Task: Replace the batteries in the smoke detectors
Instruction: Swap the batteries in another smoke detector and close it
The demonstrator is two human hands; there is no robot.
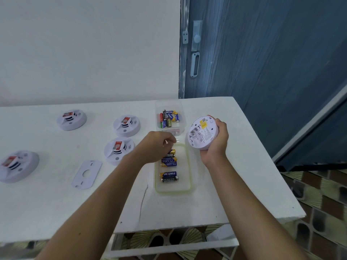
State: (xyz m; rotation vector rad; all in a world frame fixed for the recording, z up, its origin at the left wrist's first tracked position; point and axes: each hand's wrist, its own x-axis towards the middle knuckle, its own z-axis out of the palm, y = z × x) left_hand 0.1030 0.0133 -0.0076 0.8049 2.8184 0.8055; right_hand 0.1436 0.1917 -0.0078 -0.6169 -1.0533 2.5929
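Note:
My right hand (pixel 216 142) grips a white smoke detector (pixel 201 132) above the table's right side, tilted so its labelled back faces me. My left hand (pixel 156 146) hovers over the far end of a shallow green-rimmed tray (pixel 188 171). Its curled fingers close on an Eveready battery (pixel 171 153) lying there, which they partly hide. Several more batteries (pixel 169 176) lie across the tray. Behind the tray stands a clear tub (pixel 169 106) holding several loose batteries (pixel 169 119).
More white smoke detectors with red-labelled tops sit on the white table (pixel 47 203): one at the back left (pixel 72 119), two in the middle (pixel 126 125), one at the left edge (pixel 18 166). A flat mounting plate (pixel 86 174) lies between them. The table ends close at front and right; a blue door (pixel 272 62) stands behind.

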